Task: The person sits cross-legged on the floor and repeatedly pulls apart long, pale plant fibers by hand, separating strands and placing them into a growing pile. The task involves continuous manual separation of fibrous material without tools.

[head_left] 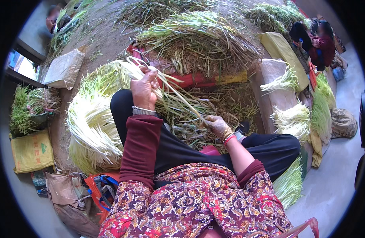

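My left hand (144, 86), with a metal watch band at the wrist, is closed around a bunch of pale green-white stalks (130, 70). Its fingers are curled in over the stalks. Lower and to the right, my right hand (216, 126) pinches the brownish end of a long pale stalk (182, 99) that runs down from the bunch. That hand seems to wear a thin, soiled covering, with a red band at the wrist. A large curved heap of pale stalks (91, 128) lies left of my knee. Loose leaves and peelings (194, 131) cover the ground between my legs.
Ahead, a big pile of untrimmed green stalks (200, 44) rests on red and yellow sacking (230, 78). To the right, small pale bundles (292, 120) lie on a long light-coloured block (277, 74). A person (320, 44) sits far right, another (53, 19) far left. A yellow sack (33, 151) lies left.
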